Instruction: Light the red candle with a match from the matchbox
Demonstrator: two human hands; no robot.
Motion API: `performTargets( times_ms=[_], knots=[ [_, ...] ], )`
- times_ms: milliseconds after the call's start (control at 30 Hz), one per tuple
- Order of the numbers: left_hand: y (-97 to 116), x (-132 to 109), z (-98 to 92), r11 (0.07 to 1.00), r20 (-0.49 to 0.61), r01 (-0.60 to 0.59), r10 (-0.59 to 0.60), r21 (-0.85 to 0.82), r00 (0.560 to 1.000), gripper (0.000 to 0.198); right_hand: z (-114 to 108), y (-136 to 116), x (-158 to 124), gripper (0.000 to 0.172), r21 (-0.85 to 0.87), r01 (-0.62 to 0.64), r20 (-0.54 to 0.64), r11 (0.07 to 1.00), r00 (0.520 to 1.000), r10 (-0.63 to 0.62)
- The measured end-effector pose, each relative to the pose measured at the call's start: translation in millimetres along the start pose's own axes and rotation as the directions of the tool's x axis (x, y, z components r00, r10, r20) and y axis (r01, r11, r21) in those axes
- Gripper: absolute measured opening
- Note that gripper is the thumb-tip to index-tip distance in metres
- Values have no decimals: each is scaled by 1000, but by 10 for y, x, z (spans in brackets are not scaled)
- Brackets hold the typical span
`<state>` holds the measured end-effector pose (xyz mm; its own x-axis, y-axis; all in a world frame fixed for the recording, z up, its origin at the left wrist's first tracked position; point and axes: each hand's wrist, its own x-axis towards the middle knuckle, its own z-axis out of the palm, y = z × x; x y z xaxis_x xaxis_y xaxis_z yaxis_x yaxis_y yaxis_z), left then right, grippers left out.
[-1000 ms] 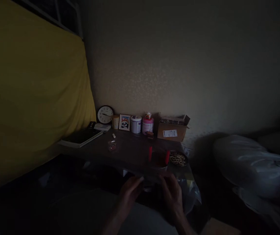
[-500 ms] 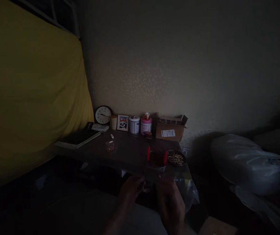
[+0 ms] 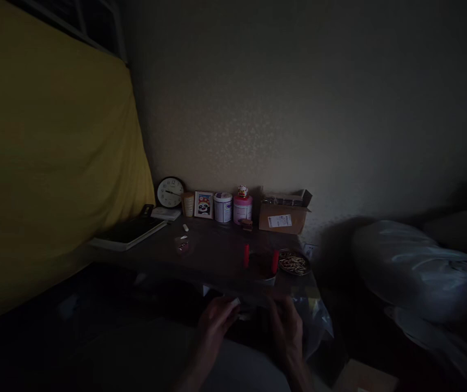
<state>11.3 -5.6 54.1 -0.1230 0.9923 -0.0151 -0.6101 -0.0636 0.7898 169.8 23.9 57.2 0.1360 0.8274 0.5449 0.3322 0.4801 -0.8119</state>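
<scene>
In this dim room I see the person's left hand [image 3: 216, 317] just in front of the bench [image 3: 213, 247], its grip pinched on a small pale piece [image 3: 235, 301] at the fingertips. The right hand [image 3: 288, 326] hangs beside it, fingers bent and blurred; I can't tell how far open that grip is or whether it has hold of anything. Near the hands, on the bench, two red sticks [image 3: 275, 262] stand upright at a dark dish [image 3: 266, 278], just beside a plate of thin pale sticks [image 3: 294, 263]. Behind them, by the wall, sits an open cardboard box [image 3: 282, 219].
</scene>
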Motion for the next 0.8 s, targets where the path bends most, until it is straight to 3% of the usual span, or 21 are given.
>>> performTargets(
  times_ms=[133,300,800],
  knots=[
    [1,-57,73,999,92,-31,29,20,995,16,98,-28,-106,18,11,119,38,993,992,-119],
    [-70,-32,27,999,105,-34,31,23,994,19,162,2,-178,14,-9,209,126,978,970,-207],
    [-33,-64,-12,994,161,-77,63,81,985,24,153,13,-191,12,-33,266,172,963,951,-257]
  ],
)
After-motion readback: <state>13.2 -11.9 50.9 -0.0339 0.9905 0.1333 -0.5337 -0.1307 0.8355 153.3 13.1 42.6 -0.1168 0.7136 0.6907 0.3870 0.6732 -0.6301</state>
